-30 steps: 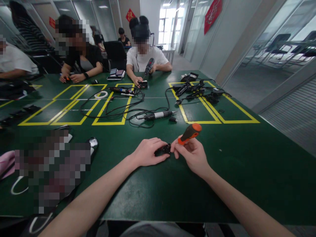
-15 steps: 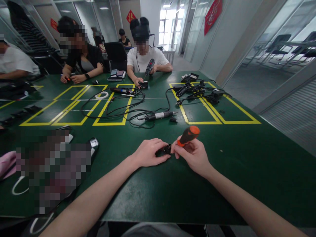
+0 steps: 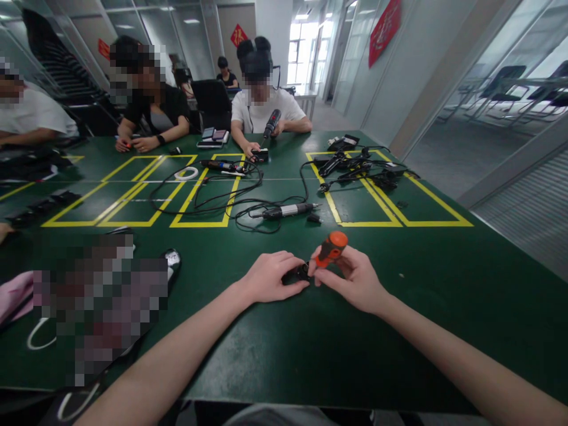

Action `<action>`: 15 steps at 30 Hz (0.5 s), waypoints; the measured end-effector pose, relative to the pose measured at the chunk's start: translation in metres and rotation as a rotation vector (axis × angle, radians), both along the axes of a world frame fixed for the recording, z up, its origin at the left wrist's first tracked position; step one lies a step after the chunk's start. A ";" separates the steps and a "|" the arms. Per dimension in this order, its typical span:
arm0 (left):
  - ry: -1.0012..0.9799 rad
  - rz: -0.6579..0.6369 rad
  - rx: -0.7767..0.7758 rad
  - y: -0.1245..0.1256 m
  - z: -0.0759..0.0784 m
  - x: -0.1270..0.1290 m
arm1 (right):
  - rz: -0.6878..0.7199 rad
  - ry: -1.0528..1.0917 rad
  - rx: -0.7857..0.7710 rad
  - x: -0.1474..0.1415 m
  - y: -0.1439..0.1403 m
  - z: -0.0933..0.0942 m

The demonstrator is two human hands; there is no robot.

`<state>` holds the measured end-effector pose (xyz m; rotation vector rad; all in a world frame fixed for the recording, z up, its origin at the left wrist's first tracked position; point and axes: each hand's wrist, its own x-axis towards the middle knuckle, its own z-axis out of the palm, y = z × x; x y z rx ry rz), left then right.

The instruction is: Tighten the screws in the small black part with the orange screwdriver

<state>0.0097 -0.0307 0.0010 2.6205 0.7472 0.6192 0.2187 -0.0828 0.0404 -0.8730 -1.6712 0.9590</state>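
Left hand (image 3: 268,277) pinching small black part (image 3: 302,272) down on green table (image 3: 444,284), near middle; right hand (image 3: 355,278) gripping orange-handled screwdriver (image 3: 331,248) over it. Yellow tape rectangles (image 3: 390,207) beyond. Red wall banner (image 3: 384,26) writing unreadable. Glass-partitioned office.

A dark green table (image 3: 275,355) marked with yellow tape rectangles (image 3: 208,189) fills the frame. At centre lies a silver-and-black electric screwdriver (image 3: 286,209) among tangled black cables (image 3: 222,198) — upper right, more black tools (image 3: 355,165). A white ring (image 3: 186,173) sits left of centre.
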 end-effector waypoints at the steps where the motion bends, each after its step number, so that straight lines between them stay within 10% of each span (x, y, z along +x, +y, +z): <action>1: 0.004 0.002 -0.003 0.000 0.000 0.000 | -0.004 -0.024 0.015 0.000 0.001 0.001; 15: 0.028 0.004 -0.004 -0.001 0.000 -0.002 | 0.134 -0.068 -0.051 0.005 0.015 0.010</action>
